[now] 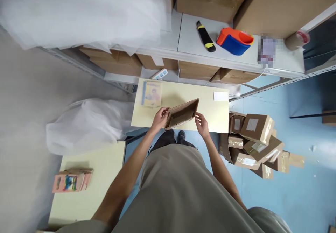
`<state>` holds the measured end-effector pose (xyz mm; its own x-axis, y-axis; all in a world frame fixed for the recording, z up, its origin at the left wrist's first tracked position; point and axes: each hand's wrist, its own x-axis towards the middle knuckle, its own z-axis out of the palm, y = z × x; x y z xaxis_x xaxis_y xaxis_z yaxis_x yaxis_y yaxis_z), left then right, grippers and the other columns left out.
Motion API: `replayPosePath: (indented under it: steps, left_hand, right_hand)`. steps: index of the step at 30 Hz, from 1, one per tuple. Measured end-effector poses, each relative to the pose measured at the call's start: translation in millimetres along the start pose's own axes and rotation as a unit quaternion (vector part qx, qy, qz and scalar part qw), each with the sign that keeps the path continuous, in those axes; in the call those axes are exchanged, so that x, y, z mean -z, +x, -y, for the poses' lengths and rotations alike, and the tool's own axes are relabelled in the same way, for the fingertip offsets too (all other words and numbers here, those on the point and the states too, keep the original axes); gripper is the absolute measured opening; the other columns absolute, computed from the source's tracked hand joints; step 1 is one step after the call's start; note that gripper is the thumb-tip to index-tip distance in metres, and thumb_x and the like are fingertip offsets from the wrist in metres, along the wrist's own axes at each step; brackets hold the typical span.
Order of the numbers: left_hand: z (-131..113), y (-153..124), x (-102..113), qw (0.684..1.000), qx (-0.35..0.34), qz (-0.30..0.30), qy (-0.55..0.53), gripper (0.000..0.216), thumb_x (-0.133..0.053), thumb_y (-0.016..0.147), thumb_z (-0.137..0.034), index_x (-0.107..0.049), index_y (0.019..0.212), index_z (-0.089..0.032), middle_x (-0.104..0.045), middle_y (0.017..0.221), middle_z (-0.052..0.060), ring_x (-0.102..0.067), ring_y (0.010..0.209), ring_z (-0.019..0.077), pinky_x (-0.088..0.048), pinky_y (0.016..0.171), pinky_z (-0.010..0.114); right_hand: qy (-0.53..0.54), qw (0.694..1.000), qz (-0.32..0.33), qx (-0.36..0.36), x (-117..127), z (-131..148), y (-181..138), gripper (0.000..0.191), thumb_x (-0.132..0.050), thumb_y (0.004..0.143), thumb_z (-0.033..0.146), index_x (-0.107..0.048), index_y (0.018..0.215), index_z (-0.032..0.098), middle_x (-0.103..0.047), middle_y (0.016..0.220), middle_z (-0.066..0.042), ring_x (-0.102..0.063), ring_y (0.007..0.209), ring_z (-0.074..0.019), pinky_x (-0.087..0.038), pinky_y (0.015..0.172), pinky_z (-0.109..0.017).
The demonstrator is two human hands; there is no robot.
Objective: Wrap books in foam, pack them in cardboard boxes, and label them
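Observation:
Over the near edge of a pale yellow table (199,96) I hold an open brown cardboard box (181,114), tilted so its inside faces me. My left hand (159,118) grips the box's left end, fingers curled round the edge. My right hand (202,124) holds its right end, fingers closed on the corner. A colourful flat package (151,93) in clear wrap lies on the table's far left. A small white slip (221,96) lies at the table's far right.
A pile of taped cardboard parcels (256,142) lies on the blue floor to the right. On the white shelf (189,37) are a black-and-yellow cutter (205,37) and an orange-blue tape dispenser (235,41). A second table (91,187) at lower left carries pink packages (72,180). White plastic bags (86,124) stand left.

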<state>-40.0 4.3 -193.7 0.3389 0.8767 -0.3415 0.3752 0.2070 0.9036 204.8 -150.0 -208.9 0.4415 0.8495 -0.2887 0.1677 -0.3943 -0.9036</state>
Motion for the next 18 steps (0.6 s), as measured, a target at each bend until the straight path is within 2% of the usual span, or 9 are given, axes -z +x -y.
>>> replayPosePath:
  steps: [2,5,9,13,16,18]
  left_hand:
    - [4.8,10.7,2.7,0.999,0.025,0.015,-0.017,0.046,-0.065,0.102,-0.064,-0.073,0.12,-0.022,-0.08,0.133,0.016,-0.076,0.126,0.0299,-0.062,0.11,0.043]
    - [13.2,14.5,18.3,0.995,0.068,0.057,-0.042,0.058,-0.064,0.1,-0.074,-0.071,0.126,-0.021,-0.076,0.142,0.018,-0.075,0.129,0.0308,-0.066,0.1,0.04]
    - [13.9,10.0,41.3,0.98,0.128,0.138,-0.061,0.074,-0.058,0.099,-0.087,-0.073,0.13,-0.022,-0.077,0.142,0.021,-0.078,0.124,0.0337,-0.069,0.091,0.041]
    - [-3.7,14.4,48.9,0.965,0.111,0.216,-0.1,0.08,-0.053,0.1,-0.091,-0.077,0.132,-0.022,-0.081,0.137,0.018,-0.079,0.127,0.0359,-0.069,0.098,0.045]
    - [-19.5,25.1,47.5,0.961,0.103,0.224,-0.121,0.082,-0.059,0.096,-0.092,-0.077,0.133,-0.021,-0.082,0.134,0.019,-0.079,0.126,0.0381,-0.069,0.099,0.047]
    - [-26.6,32.5,45.0,0.963,0.087,0.226,-0.121,0.081,-0.063,0.096,-0.089,-0.073,0.138,-0.02,-0.08,0.14,0.019,-0.079,0.128,0.0374,-0.068,0.102,0.047]
  right_hand:
    - [0.004,0.999,-0.027,-0.033,-1.1,4.5,3.6,0.07,-0.049,0.102,0.078,-0.07,0.141,0.024,-0.073,0.149,-0.018,-0.073,0.132,-0.0318,-0.063,0.11,-0.049]
    - [0.026,0.994,-0.066,-0.079,2.2,18.5,9.7,0.078,-0.045,0.103,0.083,-0.072,0.14,0.02,-0.076,0.142,-0.018,-0.072,0.135,-0.0328,-0.061,0.116,-0.05]
    - [0.047,0.989,-0.084,-0.112,4.5,41.9,19.6,0.089,-0.045,0.102,0.092,-0.071,0.146,0.019,-0.073,0.153,-0.019,-0.067,0.145,-0.0351,-0.055,0.125,-0.052]
    - [0.055,0.987,-0.079,-0.131,-6.8,59.7,25.8,0.097,-0.041,0.099,0.099,-0.074,0.144,0.019,-0.074,0.151,-0.019,-0.071,0.141,-0.036,-0.055,0.124,-0.051]
    - [0.049,0.988,-0.088,-0.117,-18.0,67.3,27.6,0.099,-0.033,0.101,0.098,-0.072,0.15,0.022,-0.074,0.153,-0.017,-0.072,0.14,-0.0344,-0.057,0.122,-0.05]
    - [0.053,0.988,-0.096,-0.109,-22.0,69.8,30.5,0.102,-0.028,0.102,0.098,-0.068,0.156,0.022,-0.075,0.15,-0.018,-0.072,0.141,-0.0334,-0.058,0.12,-0.05]
